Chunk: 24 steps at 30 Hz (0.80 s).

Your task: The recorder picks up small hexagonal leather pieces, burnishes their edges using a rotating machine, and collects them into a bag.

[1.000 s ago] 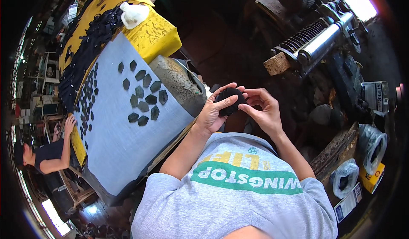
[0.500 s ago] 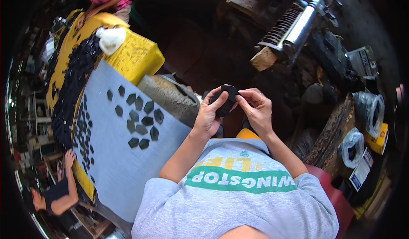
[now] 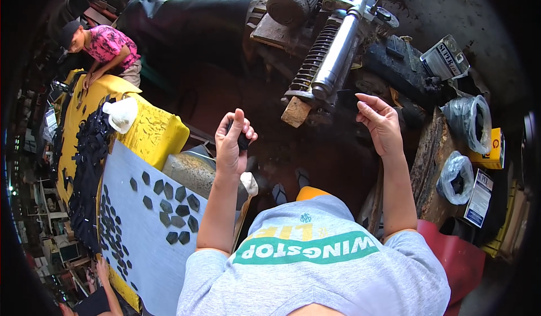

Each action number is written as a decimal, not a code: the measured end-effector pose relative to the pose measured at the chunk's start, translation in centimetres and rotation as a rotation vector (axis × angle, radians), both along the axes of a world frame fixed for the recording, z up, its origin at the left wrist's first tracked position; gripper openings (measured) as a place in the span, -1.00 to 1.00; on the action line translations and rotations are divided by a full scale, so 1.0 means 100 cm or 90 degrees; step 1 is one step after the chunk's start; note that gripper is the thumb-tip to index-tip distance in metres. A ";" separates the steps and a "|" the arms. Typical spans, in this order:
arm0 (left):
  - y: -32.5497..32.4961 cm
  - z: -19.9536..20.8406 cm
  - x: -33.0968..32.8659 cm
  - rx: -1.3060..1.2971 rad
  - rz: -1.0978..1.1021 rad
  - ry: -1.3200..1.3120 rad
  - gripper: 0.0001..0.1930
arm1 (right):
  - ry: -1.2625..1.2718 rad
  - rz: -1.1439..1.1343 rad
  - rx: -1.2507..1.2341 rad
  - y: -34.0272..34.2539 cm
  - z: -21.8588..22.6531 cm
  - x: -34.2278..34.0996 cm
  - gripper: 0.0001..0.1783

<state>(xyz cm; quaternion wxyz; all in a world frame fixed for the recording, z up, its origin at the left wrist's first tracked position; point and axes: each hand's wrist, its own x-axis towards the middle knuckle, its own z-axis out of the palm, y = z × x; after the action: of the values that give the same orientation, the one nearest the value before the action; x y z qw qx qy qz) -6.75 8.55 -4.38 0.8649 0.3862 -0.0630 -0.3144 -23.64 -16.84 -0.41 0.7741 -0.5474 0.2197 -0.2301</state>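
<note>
Head view: a pale grey sheet [image 3: 158, 271] is spreading over a worktop and is carrying loose dark pieces.
Roller machine: a shiny metal roller [image 3: 341, 48] is standing beyond the sheet and well to its right, with a coil spring [image 3: 319, 54] running beside it.
Yellow covering: a smeared yellow block [image 3: 158, 130] is lying just beyond the sheet's far end, and a white container [image 3: 121, 115] is resting there.
Black strips: a tangled heap [image 3: 87, 164] is lying along the sheet's left side.
Likely slip: the black thing [image 3: 243, 142] is being held off the sheet's right edge, above the floor, so a loosening left grip could be dropping it there; if it is several loose layers, uneven pressure could be sliding one out.
Left fingers: the left hand [image 3: 230, 147] is rising to the right of the sheet, its fingers curling closely around the black thing while the thumb is pointing up.
Right fingers: the right hand [image 3: 380, 125] is hanging farther right of the sheet, thumb and forefinger leaving a narrow gap, nothing showing between them.
Dark pentagons: small flat pieces [image 3: 177, 221] are lying near the sheet's right edge, some touching, others sitting apart.
</note>
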 end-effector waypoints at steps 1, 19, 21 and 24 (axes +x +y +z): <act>-0.007 0.005 0.005 0.009 -0.011 -0.058 -0.85 | -0.003 0.000 0.002 -0.004 -0.002 0.004 -0.75; -0.083 0.058 0.053 0.372 -0.102 -0.769 -0.66 | 0.021 0.091 -0.115 -0.018 -0.006 0.048 -0.80; -0.087 0.060 0.055 0.374 -0.157 -0.810 -0.56 | 0.013 0.055 -0.132 -0.020 -0.002 0.047 -0.81; -0.091 0.060 0.064 0.377 -0.201 -0.843 -0.51 | 0.017 -0.018 -0.188 -0.031 -0.004 0.043 -0.85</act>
<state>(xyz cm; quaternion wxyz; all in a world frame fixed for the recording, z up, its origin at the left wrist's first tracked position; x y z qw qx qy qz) -0.38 -0.52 1.65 0.4502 0.6985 -0.5383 -0.1400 -19.33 -19.90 -0.77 0.6786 -0.6552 0.2018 -0.2637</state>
